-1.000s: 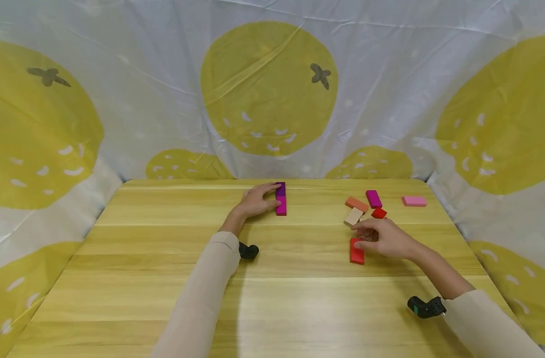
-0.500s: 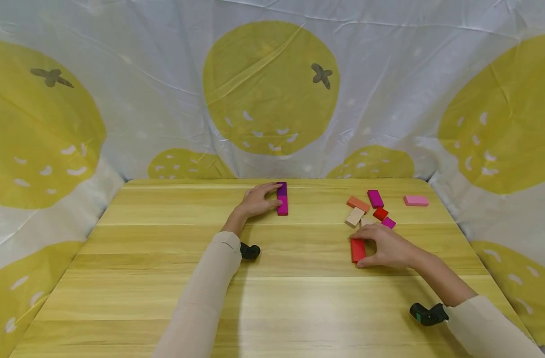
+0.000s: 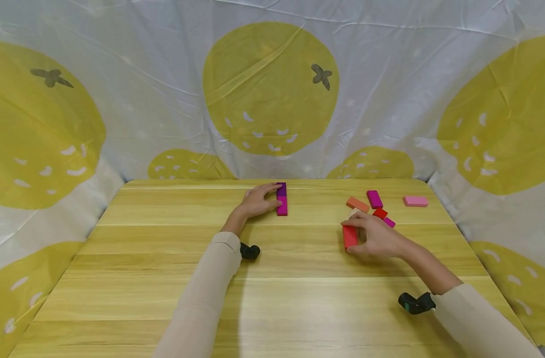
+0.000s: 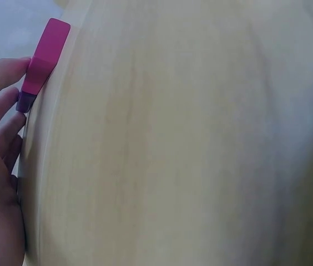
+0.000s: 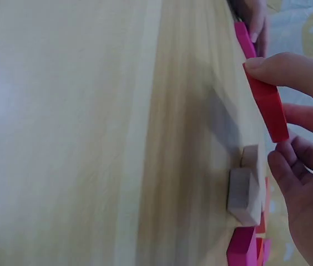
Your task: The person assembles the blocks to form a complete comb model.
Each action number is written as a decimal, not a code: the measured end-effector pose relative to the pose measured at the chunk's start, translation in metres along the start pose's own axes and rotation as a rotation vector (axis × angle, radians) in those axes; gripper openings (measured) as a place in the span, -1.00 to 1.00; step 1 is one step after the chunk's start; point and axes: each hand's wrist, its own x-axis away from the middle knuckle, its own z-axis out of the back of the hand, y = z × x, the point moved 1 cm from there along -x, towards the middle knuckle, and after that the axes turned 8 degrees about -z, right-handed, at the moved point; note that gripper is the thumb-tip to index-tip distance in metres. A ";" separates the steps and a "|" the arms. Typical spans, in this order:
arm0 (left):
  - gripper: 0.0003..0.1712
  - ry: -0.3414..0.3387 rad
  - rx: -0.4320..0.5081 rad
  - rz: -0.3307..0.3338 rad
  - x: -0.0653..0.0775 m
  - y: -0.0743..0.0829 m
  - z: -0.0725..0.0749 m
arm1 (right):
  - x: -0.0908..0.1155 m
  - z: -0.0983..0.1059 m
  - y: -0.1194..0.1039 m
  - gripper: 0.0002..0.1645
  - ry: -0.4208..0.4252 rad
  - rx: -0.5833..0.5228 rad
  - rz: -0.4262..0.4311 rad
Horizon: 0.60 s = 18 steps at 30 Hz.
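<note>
The right hand and the red block are displaced forward and to the left relative to the frame half a second earlier; the left hand retains its position. The right hand grasps the red block between thumb and fingers; in the right wrist view, the block is tilted and appears raised above the table. The left hand's fingers are extended, not clenched; the index fingertip touches one purple block and the thumb touches one magenta block, these two lying end to end. Near the right hand, count two beige blocks, one orange block, one second red block and two further magenta blocks. One pink block lies apart, farther right. Two black wrist devices are visible, one at each sleeve
</note>
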 end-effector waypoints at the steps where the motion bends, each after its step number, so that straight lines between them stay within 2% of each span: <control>1: -0.24 -0.001 -0.001 0.001 0.000 0.000 0.000 | -0.003 0.000 -0.001 -0.23 -0.001 -0.005 -0.002; 9: -0.24 -0.001 0.003 0.001 0.001 0.002 0.000 | -0.026 -0.008 -0.016 -0.21 -0.009 -0.037 0.001; 18: -0.23 -0.007 0.008 -0.003 0.001 0.002 0.002 | -0.051 -0.031 -0.037 -0.18 -0.015 -0.066 0.040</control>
